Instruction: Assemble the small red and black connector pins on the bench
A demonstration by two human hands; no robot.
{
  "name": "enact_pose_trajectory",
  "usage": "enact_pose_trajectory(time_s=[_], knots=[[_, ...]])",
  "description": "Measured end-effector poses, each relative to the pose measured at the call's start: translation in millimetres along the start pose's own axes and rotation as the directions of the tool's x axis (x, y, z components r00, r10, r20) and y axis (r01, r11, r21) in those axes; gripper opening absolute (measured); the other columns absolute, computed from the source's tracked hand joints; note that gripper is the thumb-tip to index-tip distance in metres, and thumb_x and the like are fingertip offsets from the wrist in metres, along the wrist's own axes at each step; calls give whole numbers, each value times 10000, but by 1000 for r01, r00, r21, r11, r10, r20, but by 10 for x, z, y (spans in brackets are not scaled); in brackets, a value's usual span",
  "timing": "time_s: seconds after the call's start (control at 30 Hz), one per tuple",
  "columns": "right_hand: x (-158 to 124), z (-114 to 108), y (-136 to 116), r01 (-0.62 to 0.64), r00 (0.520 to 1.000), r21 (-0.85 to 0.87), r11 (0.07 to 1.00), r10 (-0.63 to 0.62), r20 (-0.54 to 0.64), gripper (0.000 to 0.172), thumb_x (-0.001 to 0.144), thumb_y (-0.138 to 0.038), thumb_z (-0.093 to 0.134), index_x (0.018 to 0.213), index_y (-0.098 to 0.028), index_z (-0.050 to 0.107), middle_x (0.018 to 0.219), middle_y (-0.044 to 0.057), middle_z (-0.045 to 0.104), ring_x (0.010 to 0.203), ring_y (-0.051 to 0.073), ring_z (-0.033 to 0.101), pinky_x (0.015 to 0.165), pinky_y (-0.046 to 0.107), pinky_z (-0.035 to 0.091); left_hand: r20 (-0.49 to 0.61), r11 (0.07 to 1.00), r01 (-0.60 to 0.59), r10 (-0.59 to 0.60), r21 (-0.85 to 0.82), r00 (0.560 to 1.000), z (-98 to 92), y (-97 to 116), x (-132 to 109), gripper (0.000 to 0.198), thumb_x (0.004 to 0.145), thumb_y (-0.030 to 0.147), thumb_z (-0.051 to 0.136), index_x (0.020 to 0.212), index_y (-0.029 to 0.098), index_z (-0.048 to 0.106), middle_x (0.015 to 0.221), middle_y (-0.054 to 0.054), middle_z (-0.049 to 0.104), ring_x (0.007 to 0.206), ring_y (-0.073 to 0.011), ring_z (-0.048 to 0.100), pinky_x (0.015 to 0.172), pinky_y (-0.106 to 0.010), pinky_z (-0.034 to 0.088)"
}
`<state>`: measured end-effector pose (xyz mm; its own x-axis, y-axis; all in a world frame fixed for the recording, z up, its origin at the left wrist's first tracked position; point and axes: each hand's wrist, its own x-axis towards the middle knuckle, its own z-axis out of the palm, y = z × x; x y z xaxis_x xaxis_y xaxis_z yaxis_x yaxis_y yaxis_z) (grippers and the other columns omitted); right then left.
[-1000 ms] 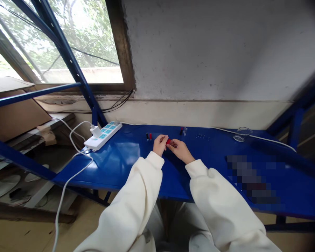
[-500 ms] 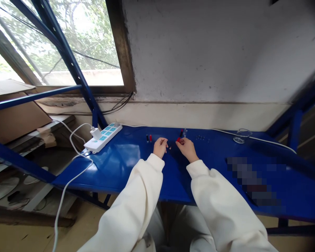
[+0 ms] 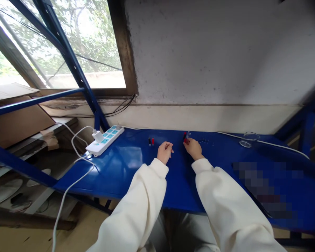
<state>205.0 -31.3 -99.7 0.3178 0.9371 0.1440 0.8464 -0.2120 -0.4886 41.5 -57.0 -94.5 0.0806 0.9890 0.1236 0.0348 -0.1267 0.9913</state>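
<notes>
My left hand (image 3: pixel 165 152) is above the blue table, its fingers curled together; what sits in them, if anything, is too small to make out. To its left, a small black cylinder (image 3: pixel 149 141) and a small red cylinder (image 3: pixel 152 141) stand side by side, with pale lower ends. My right hand (image 3: pixel 194 149) pinches a small red piece (image 3: pixel 185 140) between thumb and fingertips. Just beyond those fingertips are a dark piece with a red top (image 3: pixel 184 134) and several clear pieces (image 3: pixel 188 134). Whether the red piece touches them cannot be seen.
Several tiny bits (image 3: pixel 206 141) lie right of my right hand. Farther right is a clear round dish (image 3: pixel 245 144) by a white cable. A white power strip (image 3: pixel 105 141) with a plug lies at the left. A blurred dark object (image 3: pixel 262 189) covers the right front of the blue table (image 3: pixel 126 175).
My right hand has moved a little right with the red piece, closer to the clear pieces. My left hand has shifted slightly right and nearer me. The view has also shifted slightly.
</notes>
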Motion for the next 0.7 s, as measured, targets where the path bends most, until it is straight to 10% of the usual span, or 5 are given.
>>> enact_pose_trajectory(time_s=[0.7], knots=[[-17,-14,99,-4,999,1,1000,4,-40,214,769,-198,475,934,-146,600,858,117,641,822,208,604,656,275,411,47,999,-17,15,32,999,27,-15,-16,122,756,257,470,748,160,544,508,48,503,311,-34,389,360,-175,323]])
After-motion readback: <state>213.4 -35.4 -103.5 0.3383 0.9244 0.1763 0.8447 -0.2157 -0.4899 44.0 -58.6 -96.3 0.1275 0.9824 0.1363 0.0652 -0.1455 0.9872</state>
